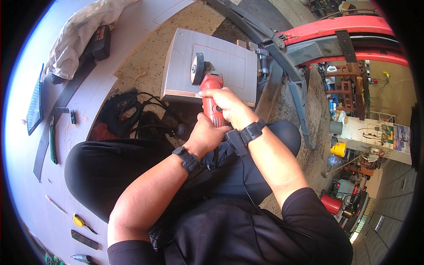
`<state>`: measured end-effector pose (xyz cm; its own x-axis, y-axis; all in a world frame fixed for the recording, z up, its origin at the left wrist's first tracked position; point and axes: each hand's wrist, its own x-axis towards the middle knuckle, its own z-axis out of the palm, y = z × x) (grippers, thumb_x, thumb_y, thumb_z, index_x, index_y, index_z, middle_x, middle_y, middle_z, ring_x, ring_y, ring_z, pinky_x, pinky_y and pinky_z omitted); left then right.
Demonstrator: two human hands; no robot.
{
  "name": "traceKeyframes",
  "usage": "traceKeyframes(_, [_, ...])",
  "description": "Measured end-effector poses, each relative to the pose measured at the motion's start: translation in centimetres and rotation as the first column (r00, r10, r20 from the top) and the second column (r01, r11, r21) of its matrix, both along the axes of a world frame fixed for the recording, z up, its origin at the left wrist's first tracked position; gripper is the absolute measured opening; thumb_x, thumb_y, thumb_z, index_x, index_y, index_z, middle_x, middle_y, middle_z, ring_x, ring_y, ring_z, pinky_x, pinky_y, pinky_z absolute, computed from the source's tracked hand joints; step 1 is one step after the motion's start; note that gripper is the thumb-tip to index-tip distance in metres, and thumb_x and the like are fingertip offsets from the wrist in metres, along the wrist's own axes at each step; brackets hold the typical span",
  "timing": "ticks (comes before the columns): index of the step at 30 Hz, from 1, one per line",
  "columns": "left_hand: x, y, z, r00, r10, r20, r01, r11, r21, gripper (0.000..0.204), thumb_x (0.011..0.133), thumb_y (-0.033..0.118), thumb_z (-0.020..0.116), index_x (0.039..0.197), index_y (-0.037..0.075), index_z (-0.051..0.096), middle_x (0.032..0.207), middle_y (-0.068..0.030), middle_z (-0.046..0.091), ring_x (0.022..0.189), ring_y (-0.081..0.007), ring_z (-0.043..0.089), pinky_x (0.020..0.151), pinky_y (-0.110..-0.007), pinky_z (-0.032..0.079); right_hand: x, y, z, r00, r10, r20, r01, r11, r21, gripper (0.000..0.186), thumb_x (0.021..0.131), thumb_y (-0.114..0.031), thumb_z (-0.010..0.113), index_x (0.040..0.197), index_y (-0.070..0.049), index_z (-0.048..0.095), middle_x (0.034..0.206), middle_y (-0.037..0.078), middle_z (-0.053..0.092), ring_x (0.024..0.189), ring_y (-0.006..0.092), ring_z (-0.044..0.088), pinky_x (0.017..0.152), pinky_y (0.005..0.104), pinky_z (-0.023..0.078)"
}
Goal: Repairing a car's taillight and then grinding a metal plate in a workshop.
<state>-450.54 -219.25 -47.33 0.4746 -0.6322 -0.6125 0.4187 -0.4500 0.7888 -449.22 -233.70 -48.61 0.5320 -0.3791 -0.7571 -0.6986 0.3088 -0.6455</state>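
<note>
A red angle grinder [213,112] is gripped by both my hands over a pale grey board [229,62] with a reddish rectangle marked on its top. My left hand [204,136] closes round the rear of the grinder's body. Further forward, my right hand [227,106] wraps the body just behind its head. The grinder's round disc [197,69], dark-rimmed with a lighter face, stands on edge above the board. Whether it touches the surface I cannot tell. A dark wristband is on each of my wrists.
On the grey sheet [22,176] to my left lie a metal straightedge [43,152], a green-handled tool [53,141], a yellow tape measure [78,221] and a cloth [79,35]. Black power tools with cables [119,110] lie by my knee. A red-and-grey metal frame [327,39] stands at far right.
</note>
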Motion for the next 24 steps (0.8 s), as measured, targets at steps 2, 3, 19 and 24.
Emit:
traceKeyframes(2, [-0.1,-0.1,-0.3,1.000,0.005,-0.007,-0.005,1.000,-0.012,0.079,0.079,0.027,0.083,0.125,-0.016,0.036,0.114,-0.0302,0.063,0.106,-0.0349,0.067,0.090,-0.038,0.054,0.0,0.0,-0.1,1.000,-0.003,0.002,0.003,1.000,-0.010,0.022,0.078,-0.016,0.079,0.091,-0.005,0.065,0.076,0.005,0.061,0.064,0.0182,0.058,0.060,0.0369,0.052])
traceKeyframes(3, [-0.2,-0.1,-0.5,1.000,0.011,-0.014,-0.011,1.000,-0.024,0.079,0.079,0.027,0.083,0.125,-0.016,0.036,0.114,-0.0303,0.063,0.106,-0.0350,0.067,0.090,-0.038,0.054,0.0,0.1,-0.1,1.000,-0.006,0.004,0.006,1.000,-0.019,0.022,0.078,-0.016,0.079,0.091,-0.005,0.064,0.076,0.005,0.061,0.064,0.0180,0.058,0.060,0.0366,0.052])
traceKeyframes(19, [0.0,-0.2,-0.3,1.000,0.011,-0.017,-0.011,1.000,-0.003,0.077,0.079,0.027,0.084,0.124,-0.015,0.038,0.112,-0.0287,0.065,0.104,-0.0338,0.068,0.088,-0.037,0.055,0.1,-0.4,-0.3,0.999,0.035,-0.007,-0.035,0.999,0.003,0.028,0.080,-0.018,0.079,0.097,-0.004,0.062,0.078,0.008,0.064,0.065,0.0191,0.063,0.061,0.0354,0.055])
traceKeyframes(24, [-0.1,-0.3,-1.2,1.000,0.013,0.018,-0.013,1.000,0.001,0.077,0.079,0.028,0.083,0.125,-0.015,0.038,0.114,-0.0301,0.064,0.106,-0.0347,0.068,0.091,-0.038,0.054,0.3,-0.4,-0.2,0.999,0.036,-0.016,-0.035,0.999,0.022,0.029,0.080,-0.017,0.080,0.098,-0.003,0.062,0.079,0.009,0.065,0.066,0.0199,0.063,0.060,0.0356,0.055])
